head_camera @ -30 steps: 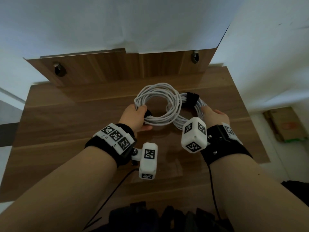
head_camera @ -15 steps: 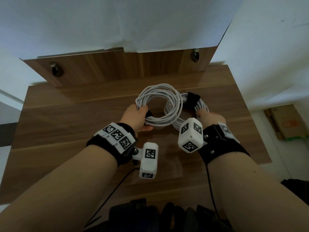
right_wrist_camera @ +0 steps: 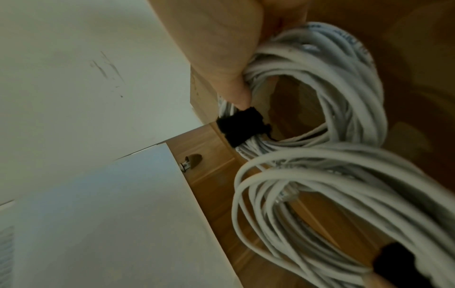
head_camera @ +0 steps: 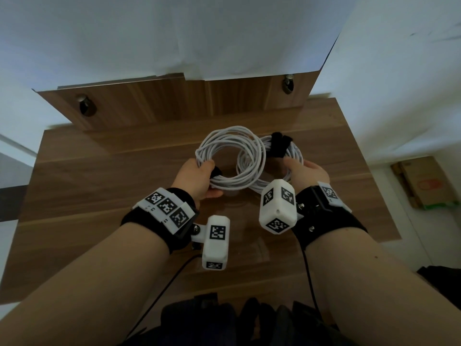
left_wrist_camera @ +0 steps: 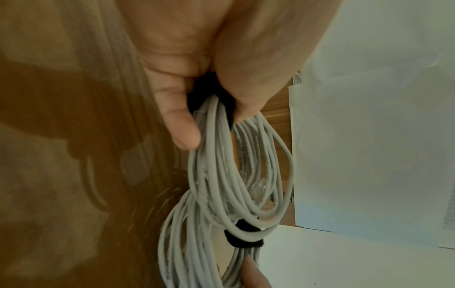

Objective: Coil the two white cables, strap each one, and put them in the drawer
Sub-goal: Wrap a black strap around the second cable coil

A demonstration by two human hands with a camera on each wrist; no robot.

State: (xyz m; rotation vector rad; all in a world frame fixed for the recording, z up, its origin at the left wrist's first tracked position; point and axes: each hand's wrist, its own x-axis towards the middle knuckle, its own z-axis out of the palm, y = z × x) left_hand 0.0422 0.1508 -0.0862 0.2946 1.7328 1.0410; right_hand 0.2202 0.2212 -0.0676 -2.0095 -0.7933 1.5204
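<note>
Two coiled white cables hang above the wooden top (head_camera: 99, 186), overlapping in the middle. My left hand (head_camera: 197, 178) grips the left coil (head_camera: 224, 146) at its black strap (left_wrist_camera: 209, 91), thumb and fingers curled round the bundle. My right hand (head_camera: 304, 171) grips the right coil (head_camera: 287, 156) just below its black strap (head_camera: 279, 144). In the right wrist view that strap (right_wrist_camera: 242, 126) wraps the strands tightly next to my thumb. The left coil (right_wrist_camera: 320, 204) crosses in front of it there.
A wooden panel (head_camera: 174, 103) with two metal knobs (head_camera: 83, 102) (head_camera: 288, 82) stands at the back edge under white paper. White walls rise behind and to the right. A cardboard box (head_camera: 421, 181) lies on the floor at right. Black cords trail from my wrists.
Both hands have held their grips. The right hand has drawn its coil slightly left and nearer, so the two coils overlap a bit more.
</note>
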